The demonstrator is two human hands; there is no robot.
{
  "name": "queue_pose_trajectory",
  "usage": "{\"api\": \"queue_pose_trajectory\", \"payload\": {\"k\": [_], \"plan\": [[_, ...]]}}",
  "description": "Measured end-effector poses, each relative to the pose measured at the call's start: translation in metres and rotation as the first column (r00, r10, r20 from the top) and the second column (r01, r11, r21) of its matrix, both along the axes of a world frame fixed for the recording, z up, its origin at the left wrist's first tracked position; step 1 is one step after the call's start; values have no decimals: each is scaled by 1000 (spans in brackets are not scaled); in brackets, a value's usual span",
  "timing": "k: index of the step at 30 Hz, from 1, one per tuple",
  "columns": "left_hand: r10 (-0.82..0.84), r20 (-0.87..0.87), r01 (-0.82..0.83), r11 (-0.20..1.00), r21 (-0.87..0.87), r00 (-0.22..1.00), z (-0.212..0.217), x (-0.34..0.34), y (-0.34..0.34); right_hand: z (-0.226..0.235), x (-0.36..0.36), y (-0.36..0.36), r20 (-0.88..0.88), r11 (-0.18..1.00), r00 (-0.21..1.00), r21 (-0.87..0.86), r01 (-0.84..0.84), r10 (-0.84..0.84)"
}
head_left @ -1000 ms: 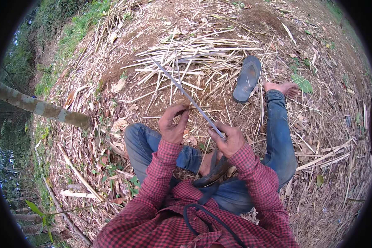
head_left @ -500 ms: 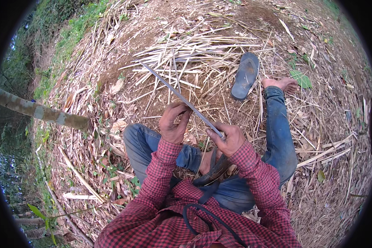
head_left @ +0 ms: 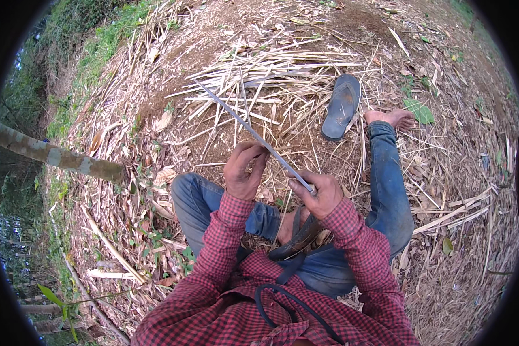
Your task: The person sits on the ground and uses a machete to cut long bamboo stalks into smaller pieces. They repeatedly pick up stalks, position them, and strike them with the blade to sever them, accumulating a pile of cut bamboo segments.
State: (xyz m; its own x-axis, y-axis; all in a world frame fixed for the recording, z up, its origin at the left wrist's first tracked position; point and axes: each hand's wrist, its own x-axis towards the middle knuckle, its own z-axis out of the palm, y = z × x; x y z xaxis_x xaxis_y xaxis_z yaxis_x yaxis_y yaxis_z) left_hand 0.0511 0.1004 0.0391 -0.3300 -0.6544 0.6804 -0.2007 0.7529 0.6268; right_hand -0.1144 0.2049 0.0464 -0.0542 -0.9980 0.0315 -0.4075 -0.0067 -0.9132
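I sit on the ground in a red checked shirt and blue jeans. Both hands hold one long thin grey bamboo strip that slants up and to the left over the ground. My left hand pinches it about midway, fingers curled round it. My right hand is closed on the strip's near end; I cannot tell whether it also holds a blade. A pile of pale split bamboo strips lies just beyond the strip's far tip.
A dark sandal lies beside my bare foot at the upper right. A thick bamboo pole crosses the left side. Dry leaves and bamboo scraps cover the soil; grass grows at the upper left.
Both hands keep their grip on the strip and stay almost in place. The strip's far tip has swung slightly left.
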Motion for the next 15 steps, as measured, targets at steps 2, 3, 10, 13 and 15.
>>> {"api": "queue_pose_trajectory", "payload": {"k": [2, 3, 10, 13, 15], "plan": [[3, 10, -3, 1000, -8, 1000, 0, 0, 0, -1, 0, 0, 17, 999, 1000, -37, -5, 6], [4, 14, -4, 1000, -12, 1000, 0, 0, 0, -4, 0, 0, 28, 998, 1000, -66, -9, 11], [19, 24, -18, 999, -48, 1000, 1, 0, -1, -8, 0, -1, 45, 996, 999, -83, -20, 24], [19, 40, -17, 998, -55, 999, 2, -2, -2, -17, 0, -3, -17, 968, 1000, -251, 5, -10], [28, 71, -23, 997, -79, 997, 4, -1, -1, -4, 0, -2, 14, 997, 1000, -73, 4, -3]]}}
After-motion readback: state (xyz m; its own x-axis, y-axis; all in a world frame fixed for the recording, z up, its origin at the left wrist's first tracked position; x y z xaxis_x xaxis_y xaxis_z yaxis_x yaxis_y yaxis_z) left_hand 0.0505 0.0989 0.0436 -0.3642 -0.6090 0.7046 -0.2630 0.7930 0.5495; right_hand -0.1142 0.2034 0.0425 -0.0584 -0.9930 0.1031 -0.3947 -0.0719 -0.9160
